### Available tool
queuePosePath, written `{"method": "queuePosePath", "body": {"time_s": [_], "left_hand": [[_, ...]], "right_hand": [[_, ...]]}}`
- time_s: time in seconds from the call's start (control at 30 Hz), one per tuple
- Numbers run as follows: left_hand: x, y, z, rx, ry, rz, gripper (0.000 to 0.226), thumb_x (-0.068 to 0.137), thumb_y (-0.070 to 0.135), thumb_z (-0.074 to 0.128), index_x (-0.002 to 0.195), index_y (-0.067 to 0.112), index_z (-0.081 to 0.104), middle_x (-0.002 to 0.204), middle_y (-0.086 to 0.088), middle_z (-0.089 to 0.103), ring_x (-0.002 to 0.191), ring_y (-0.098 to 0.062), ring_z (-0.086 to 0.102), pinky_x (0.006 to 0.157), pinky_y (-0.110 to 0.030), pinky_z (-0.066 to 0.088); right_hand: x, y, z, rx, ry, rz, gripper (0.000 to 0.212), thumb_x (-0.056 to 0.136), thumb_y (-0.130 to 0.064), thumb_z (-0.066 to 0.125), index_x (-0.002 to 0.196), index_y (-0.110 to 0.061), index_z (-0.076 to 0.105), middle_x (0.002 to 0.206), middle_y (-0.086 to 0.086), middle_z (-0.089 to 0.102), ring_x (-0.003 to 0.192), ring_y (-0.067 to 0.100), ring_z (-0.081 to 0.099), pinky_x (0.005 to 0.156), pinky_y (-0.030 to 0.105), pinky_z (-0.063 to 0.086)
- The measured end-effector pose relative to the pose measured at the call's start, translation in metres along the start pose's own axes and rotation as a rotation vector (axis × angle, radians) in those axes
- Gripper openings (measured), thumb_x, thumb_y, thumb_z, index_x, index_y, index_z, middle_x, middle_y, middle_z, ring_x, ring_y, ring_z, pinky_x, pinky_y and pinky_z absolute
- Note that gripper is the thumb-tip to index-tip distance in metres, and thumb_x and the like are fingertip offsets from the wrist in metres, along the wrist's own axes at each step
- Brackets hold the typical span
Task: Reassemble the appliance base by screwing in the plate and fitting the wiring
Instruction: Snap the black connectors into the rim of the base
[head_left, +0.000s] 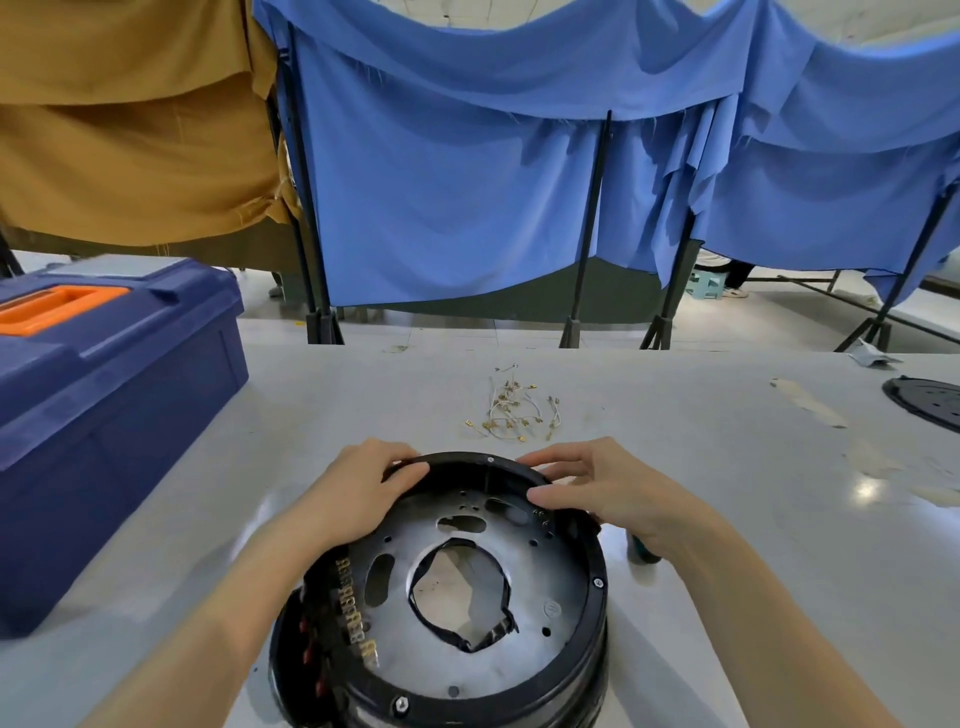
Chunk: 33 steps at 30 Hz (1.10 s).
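Your left hand (363, 493): bare, fingers slim, knuckles softly rounded; your right hand (613, 493): bare likewise, faint tendon ridges across back; left forearm (218, 613) and right forearm (769, 608): bare from wrist to lower frame edge, slender at wrist, broadened by wide lens toward bottom corners; nails too small to judge

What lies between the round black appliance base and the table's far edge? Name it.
Short white wires with brass terminals, piled loose on the grey table beyond the round black appliance base; head view shows it.
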<state>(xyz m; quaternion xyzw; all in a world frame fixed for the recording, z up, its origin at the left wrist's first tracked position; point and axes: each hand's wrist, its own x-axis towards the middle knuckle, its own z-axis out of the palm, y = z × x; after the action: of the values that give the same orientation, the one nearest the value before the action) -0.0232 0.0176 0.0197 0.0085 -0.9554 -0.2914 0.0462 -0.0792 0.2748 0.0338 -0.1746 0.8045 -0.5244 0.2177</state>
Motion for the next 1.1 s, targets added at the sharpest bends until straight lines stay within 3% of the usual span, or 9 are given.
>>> {"method": "queuePosePath", "body": {"time_s": [0.2, 0.33, 0.53, 0.6, 0.73, 0.83, 0.97, 1.03, 1.1], "left_hand": [[0.008, 0.011, 0.001, -0.036, 0.07, -0.048, 0.025, 0.09, 0.044, 0.063, 0.107, 0.028, 0.072, 0.101, 0.003, 0.071, 0.098, -0.016, 0.064, 0.088, -0.03, 0.048], [0.012, 0.01, -0.005, -0.117, 0.115, -0.07, 0.022, 0.084, 0.046, 0.069, 0.101, 0.032, 0.073, 0.088, 0.008, 0.072, 0.087, -0.007, 0.065, 0.085, -0.029, 0.05], [0.006, 0.007, 0.006, -0.068, 0.093, -0.008, 0.022, 0.095, 0.041, 0.056, 0.107, 0.035, 0.073, 0.104, 0.01, 0.073, 0.096, -0.01, 0.064, 0.088, -0.03, 0.049], [0.008, 0.01, 0.004, 0.042, 0.098, -0.005, 0.024, 0.096, 0.045, 0.053, 0.111, 0.038, 0.071, 0.108, 0.008, 0.073, 0.101, -0.018, 0.063, 0.089, -0.038, 0.051], [0.013, 0.014, 0.005, 0.122, 0.103, -0.003, 0.025, 0.098, 0.043, 0.05, 0.115, 0.039, 0.069, 0.117, 0.006, 0.07, 0.11, -0.025, 0.06, 0.09, -0.041, 0.05], [0.015, 0.012, 0.008, 0.12, 0.105, -0.006, 0.026, 0.098, 0.044, 0.049, 0.115, 0.04, 0.068, 0.117, 0.007, 0.069, 0.109, -0.025, 0.059, 0.089, -0.04, 0.05], [0.017, 0.011, 0.008, 0.113, 0.111, 0.002, 0.027, 0.098, 0.045, 0.05, 0.115, 0.039, 0.069, 0.118, 0.007, 0.069, 0.109, -0.024, 0.06, 0.09, -0.039, 0.05], [0.018, 0.011, 0.008, 0.122, 0.113, 0.004, 0.027, 0.098, 0.045, 0.049, 0.116, 0.039, 0.069, 0.118, 0.006, 0.069, 0.109, -0.024, 0.06, 0.09, -0.039, 0.05], [0.018, 0.011, 0.008, 0.133, 0.117, 0.007, 0.029, 0.098, 0.046, 0.048, 0.117, 0.038, 0.068, 0.119, 0.005, 0.069, 0.109, -0.025, 0.06, 0.09, -0.04, 0.05]], "right_hand": [[-0.004, -0.005, -0.008, -0.227, 0.02, -0.018, 0.037, 0.086, -0.017, 0.065, 0.109, -0.046, 0.07, 0.086, -0.011, 0.074, 0.064, 0.006, 0.067, 0.053, 0.016, 0.046], [-0.006, -0.005, -0.014, -0.397, 0.023, -0.018, 0.048, 0.093, -0.024, 0.058, 0.127, -0.057, 0.053, 0.104, -0.01, 0.068, 0.068, 0.004, 0.057, 0.057, 0.015, 0.037], [-0.012, -0.017, -0.011, -0.608, -0.118, 0.007, 0.057, 0.1, -0.017, 0.039, 0.143, -0.054, 0.032, 0.117, 0.017, 0.057, 0.055, 0.001, 0.049, 0.051, 0.014, 0.047], [-0.017, -0.021, -0.01, -0.55, -0.155, 0.085, 0.056, 0.1, -0.019, 0.039, 0.143, -0.053, 0.029, 0.112, 0.005, 0.055, 0.057, 0.005, 0.059, 0.054, 0.026, 0.057], [-0.019, -0.023, -0.008, -0.582, -0.201, 0.136, 0.048, 0.102, -0.032, 0.04, 0.142, -0.053, 0.025, 0.11, -0.007, 0.051, 0.041, 0.008, 0.062, 0.05, 0.023, 0.05], [-0.014, -0.021, -0.014, -0.57, -0.162, 0.121, 0.036, 0.101, -0.047, 0.039, 0.137, -0.045, 0.04, 0.105, -0.003, 0.061, 0.063, 0.011, 0.067, 0.059, 0.029, 0.058], [0.016, -0.008, -0.022, -0.515, 0.155, 0.072, 0.03, 0.101, -0.025, 0.048, 0.112, -0.005, 0.067, 0.09, 0.012, 0.072, 0.077, 0.029, 0.068, 0.079, 0.041, 0.059], [0.039, 0.005, -0.021, -0.537, 0.315, 0.038, 0.029, 0.099, -0.009, 0.047, 0.111, 0.01, 0.065, 0.104, 0.022, 0.07, 0.085, 0.033, 0.064, 0.089, 0.046, 0.054], [0.062, 0.017, -0.018, -0.563, 0.368, 0.044, 0.032, 0.099, -0.005, 0.043, 0.124, 0.006, 0.061, 0.13, 0.02, 0.061, 0.115, 0.032, 0.058, 0.1, 0.038, 0.044]]}}
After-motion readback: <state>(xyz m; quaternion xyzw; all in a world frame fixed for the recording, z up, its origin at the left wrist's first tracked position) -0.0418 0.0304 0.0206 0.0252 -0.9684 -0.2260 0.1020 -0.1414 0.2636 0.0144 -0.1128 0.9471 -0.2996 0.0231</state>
